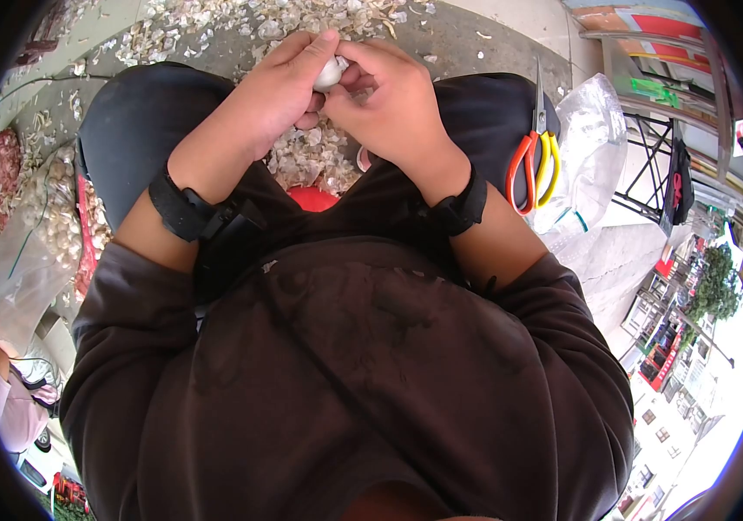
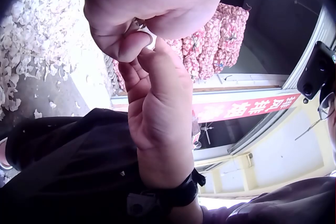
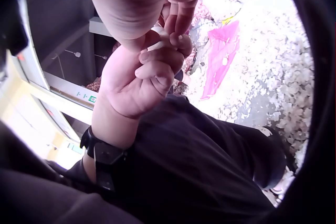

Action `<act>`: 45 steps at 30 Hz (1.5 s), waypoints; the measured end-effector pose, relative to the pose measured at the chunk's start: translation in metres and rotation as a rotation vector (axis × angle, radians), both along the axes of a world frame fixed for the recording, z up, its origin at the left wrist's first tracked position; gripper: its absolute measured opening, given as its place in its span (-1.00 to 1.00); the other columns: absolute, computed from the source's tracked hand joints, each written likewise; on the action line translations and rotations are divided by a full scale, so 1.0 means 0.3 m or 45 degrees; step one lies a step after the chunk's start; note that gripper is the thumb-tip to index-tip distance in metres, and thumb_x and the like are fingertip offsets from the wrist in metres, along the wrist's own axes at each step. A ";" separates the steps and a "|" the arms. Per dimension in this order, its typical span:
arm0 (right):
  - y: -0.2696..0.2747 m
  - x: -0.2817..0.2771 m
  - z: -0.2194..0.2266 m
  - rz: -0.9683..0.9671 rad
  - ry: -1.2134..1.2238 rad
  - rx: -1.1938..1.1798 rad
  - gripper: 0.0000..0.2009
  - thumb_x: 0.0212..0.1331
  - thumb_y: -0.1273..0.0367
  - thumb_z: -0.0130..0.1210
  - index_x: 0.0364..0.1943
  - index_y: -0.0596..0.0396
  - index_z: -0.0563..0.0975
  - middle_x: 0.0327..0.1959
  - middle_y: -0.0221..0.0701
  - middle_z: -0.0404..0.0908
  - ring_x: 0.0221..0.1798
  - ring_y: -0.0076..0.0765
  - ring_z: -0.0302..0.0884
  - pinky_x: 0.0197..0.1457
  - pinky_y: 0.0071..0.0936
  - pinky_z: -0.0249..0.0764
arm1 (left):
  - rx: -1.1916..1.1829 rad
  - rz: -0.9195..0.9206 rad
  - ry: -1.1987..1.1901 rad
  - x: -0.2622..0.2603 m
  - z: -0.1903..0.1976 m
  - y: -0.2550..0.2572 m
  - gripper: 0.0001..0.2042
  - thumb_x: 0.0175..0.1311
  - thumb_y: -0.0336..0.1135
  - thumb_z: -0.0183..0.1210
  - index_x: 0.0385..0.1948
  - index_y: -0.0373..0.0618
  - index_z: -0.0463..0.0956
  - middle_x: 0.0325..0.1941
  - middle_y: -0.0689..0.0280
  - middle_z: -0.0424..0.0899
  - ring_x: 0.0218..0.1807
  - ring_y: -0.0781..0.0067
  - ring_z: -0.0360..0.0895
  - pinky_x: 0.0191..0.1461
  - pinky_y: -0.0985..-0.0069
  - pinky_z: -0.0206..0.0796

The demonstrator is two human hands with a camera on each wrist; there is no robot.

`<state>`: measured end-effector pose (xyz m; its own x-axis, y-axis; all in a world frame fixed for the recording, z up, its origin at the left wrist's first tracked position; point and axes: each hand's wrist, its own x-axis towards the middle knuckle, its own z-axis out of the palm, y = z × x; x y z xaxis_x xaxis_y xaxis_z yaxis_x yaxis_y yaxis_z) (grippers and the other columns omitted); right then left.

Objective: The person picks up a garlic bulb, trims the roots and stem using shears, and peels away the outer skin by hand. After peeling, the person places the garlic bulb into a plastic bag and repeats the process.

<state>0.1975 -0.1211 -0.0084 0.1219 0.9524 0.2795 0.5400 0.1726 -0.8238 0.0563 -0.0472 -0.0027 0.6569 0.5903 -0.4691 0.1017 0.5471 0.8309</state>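
A white garlic bulb (image 1: 329, 76) is held between the two hands above the lap in the head view. The left hand (image 1: 276, 91) grips its left side, thumb laid along the top. Curled fingers of the right hand (image 1: 396, 102) pinch the bulb from the other side. In the left wrist view only a sliver of the bulb (image 2: 149, 42) shows between the fingertips; the right wrist view shows a bit of it (image 3: 159, 36), mostly covered by fingers.
Scissors (image 1: 535, 165) with red and yellow handles lie on the thigh at right, beside a clear plastic bag (image 1: 593, 130). Papery peelings (image 1: 207, 26) cover the ground. A bag of garlic (image 1: 55, 208) stands at left. A pink sheet (image 3: 220, 56) lies among peelings.
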 end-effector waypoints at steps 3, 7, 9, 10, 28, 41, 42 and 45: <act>-0.002 -0.003 0.007 -0.010 0.028 -0.012 -0.63 -0.19 0.48 0.22 -0.15 0.11 0.60 -0.46 -0.31 0.54 -0.42 -0.28 0.60 -0.31 -0.44 0.58 | 0.035 -0.009 0.018 0.001 -0.001 0.001 -0.66 0.46 0.02 -0.08 -0.05 -0.05 0.40 -0.35 0.44 0.51 -0.50 0.76 0.38 -0.58 0.73 -0.02; 0.000 -0.003 -0.001 -0.020 0.009 -0.017 -0.65 -0.19 0.49 0.21 -0.18 0.12 0.61 -0.48 -0.30 0.54 -0.44 -0.27 0.60 -0.33 -0.44 0.57 | 0.041 -0.019 0.037 0.001 0.002 -0.001 -0.67 0.47 0.01 -0.09 -0.06 -0.05 0.40 -0.36 0.45 0.50 -0.51 0.76 0.34 -0.58 0.72 -0.03; 0.000 -0.001 -0.004 -0.024 0.010 -0.021 -0.66 -0.19 0.49 0.21 -0.18 0.12 0.61 -0.49 -0.30 0.55 -0.44 -0.27 0.60 -0.34 -0.44 0.56 | 0.042 -0.012 0.038 0.004 0.003 -0.003 -0.68 0.47 0.00 -0.09 -0.07 -0.05 0.41 -0.38 0.46 0.50 -0.53 0.76 0.29 -0.58 0.72 -0.03; -0.001 -0.001 -0.004 -0.022 0.017 -0.046 -0.66 -0.19 0.49 0.20 -0.19 0.12 0.61 -0.49 -0.30 0.54 -0.45 -0.27 0.59 -0.35 -0.44 0.55 | 0.043 -0.008 0.038 0.004 0.003 -0.003 -0.68 0.47 0.00 -0.09 -0.08 -0.05 0.41 -0.38 0.46 0.49 -0.54 0.76 0.26 -0.58 0.72 -0.03; 0.004 0.003 -0.024 -0.085 0.072 0.060 -0.76 -0.11 0.51 0.17 -0.26 0.13 0.62 -0.49 -0.29 0.57 -0.50 -0.33 0.60 -0.41 -0.47 0.52 | -0.195 0.105 0.010 -0.002 0.036 -0.003 -0.81 0.38 -0.08 0.00 -0.23 0.06 0.42 -0.49 0.53 0.34 -0.60 0.76 0.10 -0.58 0.69 -0.09; 0.002 -0.009 0.014 -0.039 0.213 0.070 -0.82 0.05 0.45 0.21 -0.24 0.18 0.61 -0.42 -0.26 0.58 -0.49 -0.36 0.55 -0.37 -0.50 0.51 | -0.162 0.014 0.002 -0.011 0.043 0.013 -0.78 0.30 -0.06 0.01 -0.27 0.02 0.43 -0.49 0.50 0.36 -0.58 0.73 0.11 -0.55 0.66 -0.10; 0.001 -0.008 0.020 -0.007 0.194 0.078 -0.82 0.07 0.44 0.22 -0.23 0.19 0.60 -0.40 -0.26 0.58 -0.49 -0.35 0.55 -0.36 -0.50 0.51 | -0.146 0.003 0.023 -0.014 0.043 0.014 -0.76 0.30 -0.04 0.01 -0.26 0.03 0.43 -0.49 0.50 0.36 -0.57 0.73 0.12 -0.55 0.67 -0.10; 0.003 0.003 0.002 -0.037 0.188 0.074 -0.84 0.07 0.46 0.22 -0.25 0.17 0.61 -0.45 -0.29 0.57 -0.51 -0.34 0.54 -0.38 -0.49 0.49 | -0.112 0.016 0.044 -0.009 0.053 0.004 -0.79 0.34 -0.07 0.00 -0.25 0.04 0.43 -0.52 0.53 0.33 -0.61 0.75 0.09 -0.58 0.69 -0.13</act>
<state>0.1985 -0.1203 -0.0079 0.1932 0.9306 0.3110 0.4191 0.2083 -0.8837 0.0534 -0.0460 0.0132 0.6321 0.5538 -0.5421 0.1222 0.6196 0.7754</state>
